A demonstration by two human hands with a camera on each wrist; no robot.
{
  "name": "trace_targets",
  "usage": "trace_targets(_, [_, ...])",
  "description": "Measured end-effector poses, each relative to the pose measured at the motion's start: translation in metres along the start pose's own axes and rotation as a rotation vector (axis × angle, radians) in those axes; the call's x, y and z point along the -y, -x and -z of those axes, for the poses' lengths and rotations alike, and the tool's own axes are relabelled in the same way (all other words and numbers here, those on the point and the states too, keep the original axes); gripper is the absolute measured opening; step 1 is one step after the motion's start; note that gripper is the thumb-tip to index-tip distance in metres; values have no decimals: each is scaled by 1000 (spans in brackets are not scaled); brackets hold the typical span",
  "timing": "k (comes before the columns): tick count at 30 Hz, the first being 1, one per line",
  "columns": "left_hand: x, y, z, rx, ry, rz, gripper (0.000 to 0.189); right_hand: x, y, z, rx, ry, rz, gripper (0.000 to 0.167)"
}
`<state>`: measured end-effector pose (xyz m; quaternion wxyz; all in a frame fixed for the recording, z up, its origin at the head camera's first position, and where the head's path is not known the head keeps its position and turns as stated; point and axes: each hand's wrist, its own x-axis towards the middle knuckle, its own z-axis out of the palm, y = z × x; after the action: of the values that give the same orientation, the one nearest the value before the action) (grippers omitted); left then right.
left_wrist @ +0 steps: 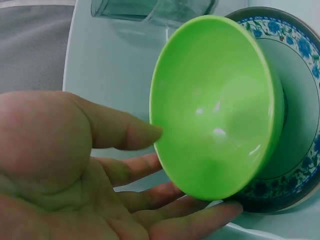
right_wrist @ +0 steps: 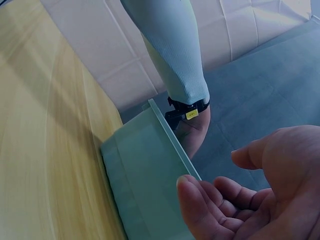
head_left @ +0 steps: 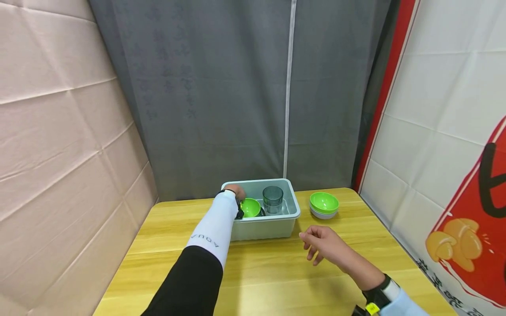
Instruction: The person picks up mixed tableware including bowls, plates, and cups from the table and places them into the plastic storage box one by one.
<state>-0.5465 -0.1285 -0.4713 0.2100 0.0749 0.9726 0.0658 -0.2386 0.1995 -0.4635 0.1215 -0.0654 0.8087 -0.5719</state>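
Observation:
Reaching into the pale green-blue plastic bin, my left hand holds a bright green bowl by its near side. In the left wrist view the thumb lies at the bowl's rim and the fingers pass beneath it. The tilted bowl overlaps a plate with a blue flowered border in the bin. A clear tinted glass stands in the bin's right part. My right hand hovers over the table, right of the bin, its fingers loosely curled around nothing.
Beyond my right hand, another green bowl sits in a whitish bowl on the wooden table. A grey curtain hangs behind the table. Pale cloth walls stand at both sides.

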Motion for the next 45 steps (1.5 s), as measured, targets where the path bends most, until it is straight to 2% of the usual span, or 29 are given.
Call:
trace_targets(3, [-22, 65, 17, -22, 59, 13, 32, 1, -2, 0, 2, 5, 3, 32])
trace_targets(5, [-29, 93, 26, -30, 167, 48, 41, 2, -3, 0, 1, 11, 9, 32])
trace_targets(7, [-31, 107, 33, -35, 329, 101, 49, 3, -4, 0, 1, 18, 19, 33])
trace_targets(10, [-29, 114, 42, -70, 479, 143, 59, 5, -5, 1, 6, 24, 31, 33])
trace_targets(11, [-27, 114, 44, -83, 483, 134, 61, 6, -4, 0, 9, 24, 31, 33])
trace_targets(14, [-25, 126, 51, -139, 447, 64, 57, 7, -4, 1, 15, 25, 29, 33])
trace_targets(18, [-19, 150, 53, -203, 443, -30, 41, 6, -6, 1, 12, 26, 28, 34])
trace_targets(21, [-10, 168, 42, -262, 462, -100, 34, 4, -10, 0, 8, 26, 26, 34])
trace_targets(26, [7, 206, 8, -365, 532, -188, 28, -3, -13, -5, 13, 35, 14, 34])
trace_targets(29, [13, 230, -14, -385, 600, -227, 26, -7, -14, -5, 24, 43, 15, 34])
trace_targets(32, [17, 246, -35, -405, 680, -239, 20, -8, -16, -5, 27, 57, 17, 34])
trace_targets(36, [17, 250, -65, -432, 771, -245, 16, -11, -21, -5, 15, 87, 26, 32])
trace_targets(41, [18, 249, -102, -382, 873, -232, 18, -20, -26, -5, 34, 104, 55, 29])
trace_targets(45, [21, 247, -122, -365, 897, -217, 18, -26, -30, -6, 35, 106, 51, 29])
